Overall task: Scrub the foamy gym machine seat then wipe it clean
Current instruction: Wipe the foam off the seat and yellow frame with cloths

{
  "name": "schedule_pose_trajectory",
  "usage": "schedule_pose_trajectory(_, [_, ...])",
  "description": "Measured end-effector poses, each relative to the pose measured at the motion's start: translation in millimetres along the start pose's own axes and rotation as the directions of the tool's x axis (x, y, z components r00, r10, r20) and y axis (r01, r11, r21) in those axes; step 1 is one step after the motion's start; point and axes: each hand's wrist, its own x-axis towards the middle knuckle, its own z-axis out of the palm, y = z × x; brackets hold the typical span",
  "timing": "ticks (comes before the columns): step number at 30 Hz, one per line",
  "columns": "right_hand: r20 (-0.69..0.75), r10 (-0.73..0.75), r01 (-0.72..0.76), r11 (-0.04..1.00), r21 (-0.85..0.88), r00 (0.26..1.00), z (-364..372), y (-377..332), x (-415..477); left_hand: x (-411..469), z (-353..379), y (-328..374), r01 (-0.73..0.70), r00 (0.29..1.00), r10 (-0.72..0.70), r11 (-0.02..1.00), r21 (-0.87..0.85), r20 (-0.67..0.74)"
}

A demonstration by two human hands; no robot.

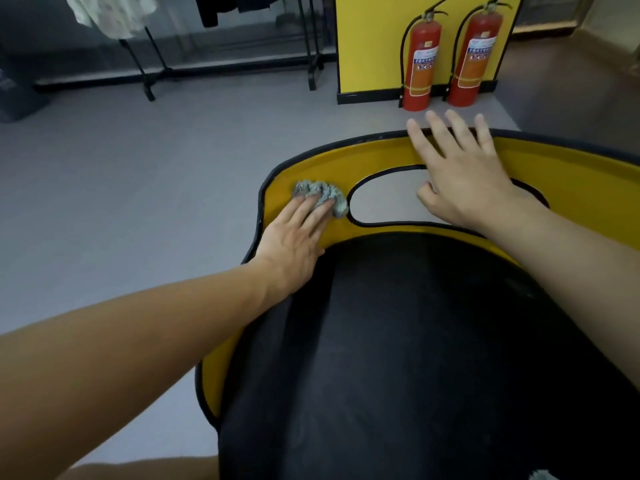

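Note:
The gym machine seat has a black padded cushion [415,341] set in a yellow shell [346,164] with a black rim and an oval handle cut-out. A grey steel-wool scrubber [322,195] lies on the yellow shell at its far left. My left hand [294,233] presses flat on the scrubber with its fingertips. My right hand [460,174] rests spread over the shell's far rim, thumb at the cut-out's edge, holding nothing. No foam shows on the seat.
Two red fire extinguishers [420,60] [476,53] stand on the floor against a yellow panel [374,43] just beyond the seat. Black clothes-rack legs [149,77] and hanging garments are at the back left. Grey floor surrounds the seat.

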Motion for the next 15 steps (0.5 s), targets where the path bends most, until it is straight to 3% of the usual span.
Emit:
schedule_pose_trajectory(2, [0.035, 0.02, -0.021, 0.999, 0.04, 0.999, -2.3, -8.8, -4.8, 11.6, -9.0, 5.1, 0.02, 0.999, -0.023, 0.998, -0.06, -0.039])
schedule_pose_trajectory(5, [0.105, 0.009, -0.034, 0.971, 0.236, 0.994, -0.7, -32.9, -26.4, 6.3, -0.9, 8.2, 0.027, 0.999, -0.028, 0.997, -0.07, -0.021])
schedule_pose_trajectory(11, [0.22, -0.102, 0.008, 0.92, 0.392, 0.97, 1.2, -61.3, -87.9, -24.0, 26.9, 21.4, -0.1, 0.963, 0.108, 0.994, -0.045, 0.248])
schedule_pose_trajectory(15, [0.269, -0.091, -0.03, 0.909, 0.416, 0.959, 7.3, -61.6, -110.0, 0.9, 12.9, 16.1, -0.116, 0.982, 0.118, 0.993, -0.022, 0.15])
